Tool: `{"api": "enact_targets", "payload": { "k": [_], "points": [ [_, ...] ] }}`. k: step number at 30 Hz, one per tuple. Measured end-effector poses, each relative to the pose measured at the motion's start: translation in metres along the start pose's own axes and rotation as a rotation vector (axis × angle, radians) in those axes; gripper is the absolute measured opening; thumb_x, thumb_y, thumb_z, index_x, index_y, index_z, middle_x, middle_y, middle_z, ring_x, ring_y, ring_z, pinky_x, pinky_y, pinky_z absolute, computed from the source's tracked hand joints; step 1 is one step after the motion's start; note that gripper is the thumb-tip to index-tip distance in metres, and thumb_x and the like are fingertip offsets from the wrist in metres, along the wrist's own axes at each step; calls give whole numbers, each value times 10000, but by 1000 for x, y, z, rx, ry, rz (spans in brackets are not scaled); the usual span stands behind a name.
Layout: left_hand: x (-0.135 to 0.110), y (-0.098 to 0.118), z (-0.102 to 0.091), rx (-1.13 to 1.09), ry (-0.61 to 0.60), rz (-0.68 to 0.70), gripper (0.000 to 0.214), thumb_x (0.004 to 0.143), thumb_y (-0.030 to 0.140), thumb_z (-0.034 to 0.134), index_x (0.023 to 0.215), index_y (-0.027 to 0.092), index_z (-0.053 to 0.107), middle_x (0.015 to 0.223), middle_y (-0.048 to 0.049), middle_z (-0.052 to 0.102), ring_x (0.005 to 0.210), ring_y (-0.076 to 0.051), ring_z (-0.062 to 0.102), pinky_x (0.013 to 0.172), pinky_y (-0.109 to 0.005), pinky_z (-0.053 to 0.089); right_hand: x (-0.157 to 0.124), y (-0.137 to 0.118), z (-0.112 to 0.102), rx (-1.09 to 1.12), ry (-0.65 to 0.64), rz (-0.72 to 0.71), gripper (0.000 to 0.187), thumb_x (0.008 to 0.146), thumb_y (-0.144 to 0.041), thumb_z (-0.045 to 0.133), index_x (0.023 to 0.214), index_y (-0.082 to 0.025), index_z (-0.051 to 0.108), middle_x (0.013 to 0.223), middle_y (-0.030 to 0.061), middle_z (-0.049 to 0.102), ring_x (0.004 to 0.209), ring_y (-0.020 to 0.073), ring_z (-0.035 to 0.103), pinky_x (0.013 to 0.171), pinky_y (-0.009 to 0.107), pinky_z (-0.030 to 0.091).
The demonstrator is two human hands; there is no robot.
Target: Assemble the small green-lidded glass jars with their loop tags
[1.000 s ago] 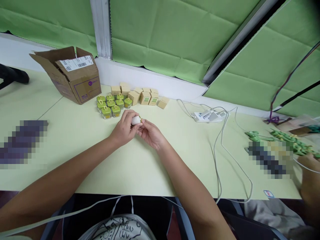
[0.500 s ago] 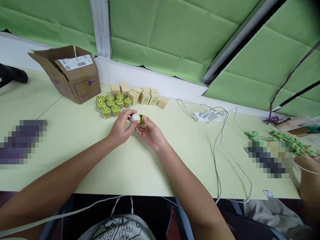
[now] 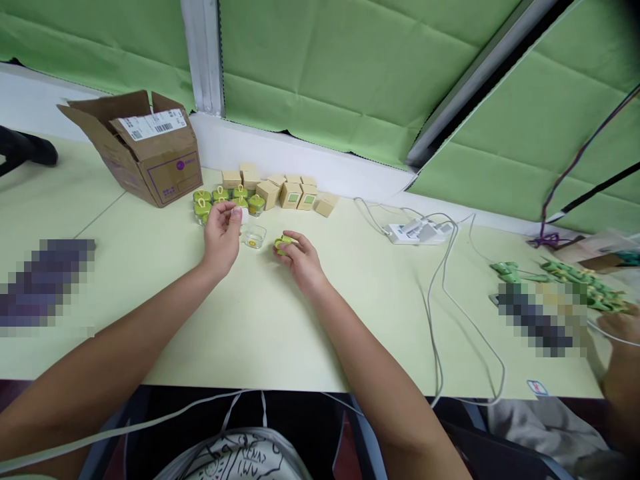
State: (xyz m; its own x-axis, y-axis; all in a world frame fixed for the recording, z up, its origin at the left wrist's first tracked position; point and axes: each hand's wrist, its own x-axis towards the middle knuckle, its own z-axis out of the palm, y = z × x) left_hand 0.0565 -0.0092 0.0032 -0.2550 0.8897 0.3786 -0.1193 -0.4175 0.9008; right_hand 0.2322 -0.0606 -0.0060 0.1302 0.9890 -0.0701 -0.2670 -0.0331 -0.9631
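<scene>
My left hand (image 3: 221,239) pinches a small white rounded piece (image 3: 242,215) between thumb and fingers. My right hand (image 3: 303,261) grips a green lid (image 3: 283,245), low over the table. Between the two hands a clear jar (image 3: 255,237) stands without a lid, an orange-yellow mark on its side. Behind my left hand is a group of several lidded jars (image 3: 202,202) with green tops and pale loop handles; my fingers hide some of them.
Several small tan cartons (image 3: 291,196) stand along the wall. An opened cardboard box (image 3: 170,167) is at the back left. A power strip (image 3: 417,231) with trailing white cables (image 3: 440,280) lies to the right. A co-worker's arm (image 3: 620,353) is at the far right edge.
My hands have drawn apart. The left hand has carried the white piece left, the right hand keeps the green lid, and the clear jar now shows on the table between them.
</scene>
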Motion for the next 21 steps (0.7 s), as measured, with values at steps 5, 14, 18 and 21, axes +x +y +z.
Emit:
{"api": "enact_targets", "payload": {
  "k": [5, 14, 18, 21],
  "points": [
    [-3, 1, 2, 8, -11, -22, 383, 870, 519, 712, 1057, 206, 597, 973, -54, 678, 852, -147, 645, 617, -232, 500, 5, 17, -2, -462, -6, -246, 447, 706, -367, 760, 1117, -245, 635, 1008, 30, 679, 916, 175, 653, 846, 337, 582],
    [-5, -1, 4, 8, -66, -5, 369, 867, 501, 717, 1028, 192, 596, 960, -58, 671, 886, -165, 650, 751, -288, 534, 0, 23, 0, -756, -86, -360, 431, 775, -341, 749, 1179, -268, 617, 1152, 52, 708, 981, 198, 680, 931, 380, 568],
    [-6, -2, 4, -3, -83, -15, 332, 874, 466, 713, 1024, 195, 593, 969, -57, 670, 908, -167, 649, 818, -308, 538, -2, 21, 2, -796, -72, -329, 438, 768, -385, 778, 1159, -284, 609, 1156, 46, 718, 1017, 220, 682, 927, 400, 563],
    [-7, -2, 4, -13, -94, -18, 331, 870, 452, 718, 1026, 189, 594, 968, -58, 666, 912, -167, 647, 836, -310, 533, -3, 19, 2, -817, -75, -321, 446, 748, -377, 792, 1137, -281, 595, 1137, 38, 723, 1036, 229, 678, 942, 411, 549]
  ]
}}
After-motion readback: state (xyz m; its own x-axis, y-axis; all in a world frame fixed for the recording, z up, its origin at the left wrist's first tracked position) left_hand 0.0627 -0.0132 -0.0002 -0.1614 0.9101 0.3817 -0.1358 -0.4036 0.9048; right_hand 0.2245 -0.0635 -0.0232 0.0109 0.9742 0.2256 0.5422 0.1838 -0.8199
